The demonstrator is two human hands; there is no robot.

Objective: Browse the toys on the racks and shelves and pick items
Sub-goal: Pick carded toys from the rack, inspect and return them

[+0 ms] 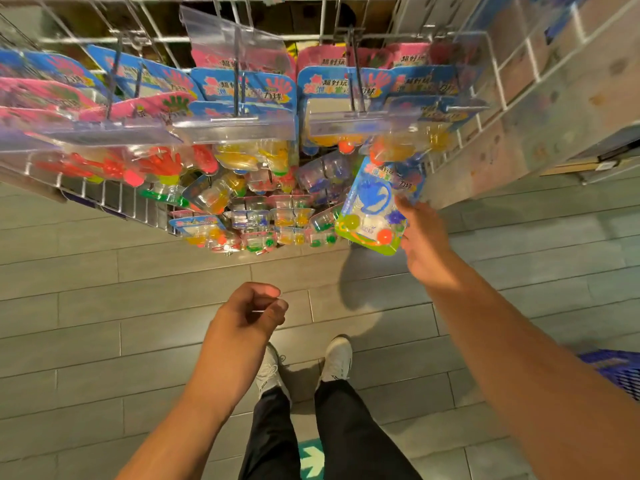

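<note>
A wire rack [485,109] carries rows of hanging blister packs [242,95] with blue and pink cards, sticky hands and coloured balls. My right hand [424,237] reaches up to the rack's lower right and holds one blue-card toy pack [372,209] by its right edge, thumb on the front. That pack shows a blue sticky hand and yellow, orange and blue balls, and tilts away from the others. My left hand [249,315] hovers below the rack over the floor, fingers curled in with nothing in them.
Grey plank floor [104,306] lies below, with my white shoes [336,362] and dark trousers. A blue basket [613,372] sits at the right edge. Beige shelving [554,98] stands right of the rack. A green arrow sticker [311,462] marks the floor.
</note>
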